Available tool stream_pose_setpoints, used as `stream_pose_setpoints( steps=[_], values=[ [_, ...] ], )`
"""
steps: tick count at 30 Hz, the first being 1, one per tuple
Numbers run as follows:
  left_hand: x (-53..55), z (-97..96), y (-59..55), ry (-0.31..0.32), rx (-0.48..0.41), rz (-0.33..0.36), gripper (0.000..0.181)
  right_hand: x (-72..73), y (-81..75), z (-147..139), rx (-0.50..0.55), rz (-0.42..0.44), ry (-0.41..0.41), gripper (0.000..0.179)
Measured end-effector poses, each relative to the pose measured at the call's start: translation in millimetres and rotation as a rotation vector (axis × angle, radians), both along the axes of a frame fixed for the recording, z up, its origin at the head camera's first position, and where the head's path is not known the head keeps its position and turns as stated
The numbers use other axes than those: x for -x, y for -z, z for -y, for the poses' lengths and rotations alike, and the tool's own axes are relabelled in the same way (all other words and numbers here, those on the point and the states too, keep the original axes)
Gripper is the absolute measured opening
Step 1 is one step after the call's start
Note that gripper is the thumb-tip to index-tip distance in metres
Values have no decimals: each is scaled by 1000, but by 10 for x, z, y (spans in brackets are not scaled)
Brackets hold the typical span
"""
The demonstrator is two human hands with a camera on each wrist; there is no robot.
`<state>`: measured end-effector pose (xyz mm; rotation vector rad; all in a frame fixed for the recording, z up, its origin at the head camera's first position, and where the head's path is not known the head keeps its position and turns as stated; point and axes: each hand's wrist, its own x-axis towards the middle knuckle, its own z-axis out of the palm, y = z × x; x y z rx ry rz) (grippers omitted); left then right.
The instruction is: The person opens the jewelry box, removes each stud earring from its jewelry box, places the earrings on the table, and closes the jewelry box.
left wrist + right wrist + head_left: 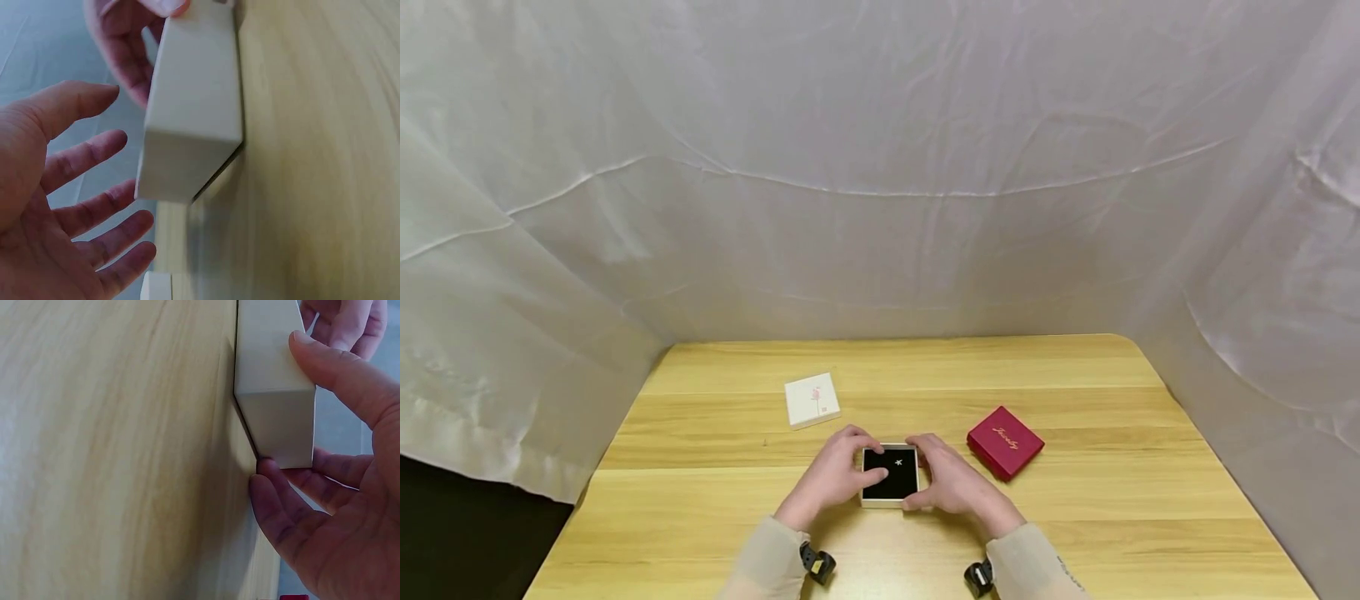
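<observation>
A small white jewelry box (882, 503) rests on the table, its lid off and its black insert (880, 485) facing up. A tiny star-shaped piece of jewelry (898, 462) lies on the insert toward the back right. My right hand (953, 478) holds the box's right side, thumb on the front wall and fingers round the far corner; the right wrist view shows that thumb pressed to the white wall (272, 356). Over the box's left part hovers my left hand (837, 468), thumb and fingers spread, holding nothing. In the left wrist view its fingers (103, 240) look loosely extended beside the box.
Behind and left of the hands lies a square white lid (812, 398) printed with a pink flower. A red box (1006, 442) with gold "Jewelry" lettering sits to the right, turned at an angle. Pale grey cloth (880, 250) encloses the wooden table (1112, 500) at the back and sides.
</observation>
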<state>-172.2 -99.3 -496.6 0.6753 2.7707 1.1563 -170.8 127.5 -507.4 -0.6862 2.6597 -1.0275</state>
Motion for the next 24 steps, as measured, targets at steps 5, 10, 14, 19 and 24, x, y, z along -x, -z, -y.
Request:
stream_pose_setpoints(
  steps=[5,10,14,19,24],
  values=[
    [20,-91,33,12,30,-23,26,1,-1,-1,1,6,-2,90],
    [50,-143,71,30,61,-49,23,1,-5,-3,2,10,-3,90],
    [71,-168,107,44,74,-66,20,1,-5,-3,3,12,-1,89],
    [104,-191,143,61,90,-77,19,-2,-7,-1,4,18,0,90],
    [128,-208,170,73,105,-88,18,-1,-11,-2,6,10,-4,89]
  ],
)
